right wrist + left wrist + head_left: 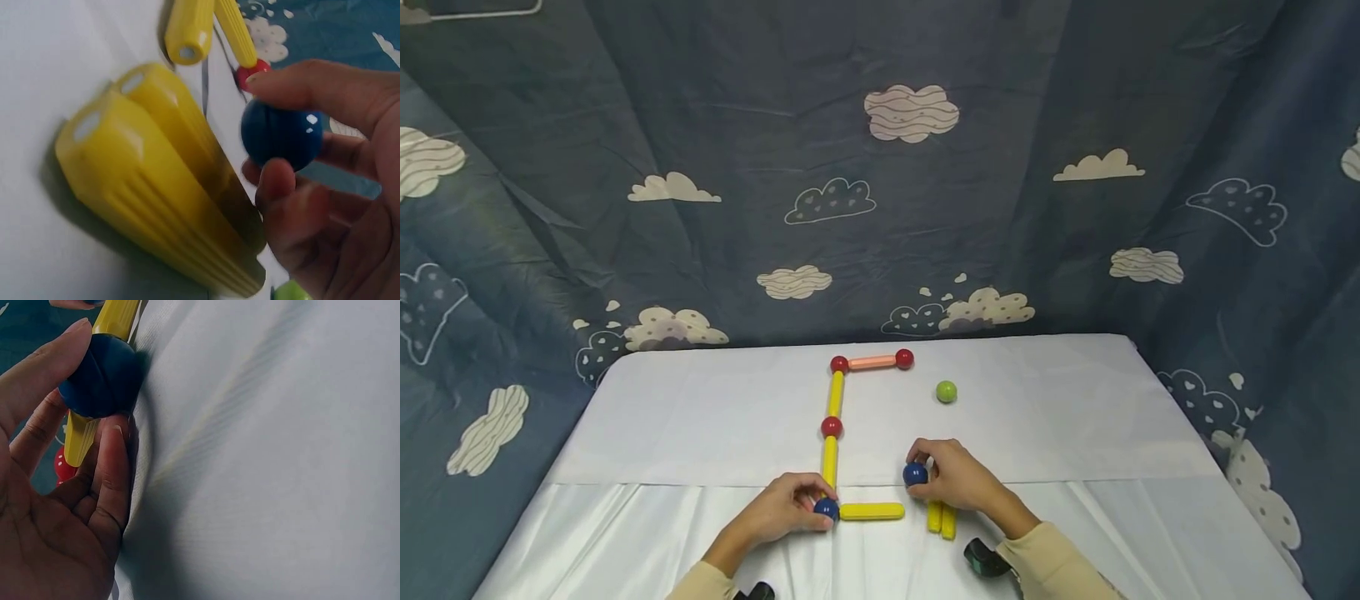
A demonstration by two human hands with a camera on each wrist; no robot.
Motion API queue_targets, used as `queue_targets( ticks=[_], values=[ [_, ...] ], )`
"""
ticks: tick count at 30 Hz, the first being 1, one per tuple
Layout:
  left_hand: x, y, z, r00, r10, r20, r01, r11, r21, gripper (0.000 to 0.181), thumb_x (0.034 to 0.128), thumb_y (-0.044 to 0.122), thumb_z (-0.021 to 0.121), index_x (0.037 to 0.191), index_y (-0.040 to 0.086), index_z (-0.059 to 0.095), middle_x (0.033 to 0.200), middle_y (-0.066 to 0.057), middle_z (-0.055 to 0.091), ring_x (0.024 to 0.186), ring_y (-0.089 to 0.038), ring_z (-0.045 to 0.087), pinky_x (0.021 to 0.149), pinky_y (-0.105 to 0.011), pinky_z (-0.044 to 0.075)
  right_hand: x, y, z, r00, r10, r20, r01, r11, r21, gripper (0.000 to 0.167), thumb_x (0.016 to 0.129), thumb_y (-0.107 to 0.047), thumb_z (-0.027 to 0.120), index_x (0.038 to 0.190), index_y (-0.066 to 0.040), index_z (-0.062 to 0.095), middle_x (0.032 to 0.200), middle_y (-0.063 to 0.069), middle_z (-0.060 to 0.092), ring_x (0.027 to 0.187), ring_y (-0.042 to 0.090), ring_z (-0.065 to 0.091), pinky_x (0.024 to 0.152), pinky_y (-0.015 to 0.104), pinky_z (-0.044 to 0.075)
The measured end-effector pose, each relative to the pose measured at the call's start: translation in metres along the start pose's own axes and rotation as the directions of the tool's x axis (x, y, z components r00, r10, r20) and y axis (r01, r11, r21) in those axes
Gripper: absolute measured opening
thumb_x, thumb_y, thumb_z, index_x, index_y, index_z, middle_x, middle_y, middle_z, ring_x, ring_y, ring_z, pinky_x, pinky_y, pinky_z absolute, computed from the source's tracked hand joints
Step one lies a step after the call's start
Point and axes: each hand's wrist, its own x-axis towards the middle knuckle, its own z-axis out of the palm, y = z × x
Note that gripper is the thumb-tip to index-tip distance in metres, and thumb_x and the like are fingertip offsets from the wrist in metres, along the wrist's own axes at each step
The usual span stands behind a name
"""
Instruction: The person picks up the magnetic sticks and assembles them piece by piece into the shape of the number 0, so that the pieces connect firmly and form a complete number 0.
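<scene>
White-covered desk [1060, 417]. Left hand [781, 508]: fingers pinching a blue ball [827, 509] at the corner between two yellow sticks [872, 512]. Right hand [958, 477]: fingers pinching another blue ball [915, 474], near a side-by-side yellow pair [165, 197]. Green ball [946, 392]: on desk, farther off, standing apart.

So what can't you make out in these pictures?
Head view: upper ends of two loose yellow rods, under the right hand.
Left wrist view: part of a red ball, behind the left hand and a yellow rod.
Right wrist view: most of the green ball, beyond the bottom edge.
Head view: part of a black object by the left sleeve, beyond the bottom edge.
</scene>
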Motion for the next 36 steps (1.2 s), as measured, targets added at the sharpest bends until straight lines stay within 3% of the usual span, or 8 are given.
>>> queue_targets(
  ticks=[6, 14, 30, 36],
  values=[
    [0.0, 0.002, 0.0, 1.0, 0.004, -0.006, -0.004, 1.0, 0.002, 0.029, 0.0749, 0.015, 0.083, 0.101, 0.011, 0.07, 0.09, -0.002, 0.055, 0.075, -0.015, 0.049, 0.064, -0.022, 0.042, -0.003, -0.01, 0.005, 1.0, 0.014, 0.026, -0.01, 0.991, -0.132, 0.032, 0.072, -0.017, 0.085, 0.099, -0.009, 0.07, 0.091, -0.002, 0.061, 0.084, 0.017, 0.051, 0.073, 0.038, 0.049],
    [-0.002, 0.001, -0.002, 1.0, 0.017, -0.014, -0.017, 1.0, 0.0, 0.028, 0.075, 0.011, 0.082, 0.1, 0.009, 0.07, 0.088, -0.003, 0.055, 0.074, -0.016, 0.048, 0.063, -0.021, 0.04, -0.003, -0.02, 0.012, 0.997, 0.005, 0.071, 0.012, 0.972, -0.236, 0.028, 0.066, -0.016, 0.087, 0.086, -0.01, 0.069, 0.086, -0.003, 0.06, 0.079, 0.014, 0.055, 0.07, 0.034, 0.053],
    [0.001, 0.0, 0.001, 1.0, 0.003, -0.023, -0.003, 1.0, 0.009, 0.029, 0.074, 0.014, 0.083, 0.099, 0.012, 0.07, 0.088, -0.001, 0.055, 0.075, -0.017, 0.049, 0.064, -0.022, 0.041, -0.007, -0.012, 0.008, 0.99, -0.057, 0.131, 0.08, 0.982, -0.173, 0.029, 0.068, -0.022, 0.087, 0.09, -0.011, 0.071, 0.084, -0.008, 0.061, 0.075, 0.006, 0.052, 0.068, 0.024, 0.046],
    [0.0, 0.002, 0.001, 1.0, 0.011, -0.021, -0.01, 1.0, 0.016, 0.029, 0.0741, 0.015, 0.083, 0.099, 0.011, 0.07, 0.087, -0.001, 0.056, 0.074, -0.017, 0.049, 0.064, -0.022, 0.041, -0.007, -0.007, 0.007, 0.99, -0.065, 0.127, 0.082, 0.987, -0.139, 0.029, 0.069, -0.024, 0.087, 0.092, -0.014, 0.072, 0.086, -0.01, 0.061, 0.078, 0.007, 0.05, 0.07, 0.027, 0.043]
  ],
)
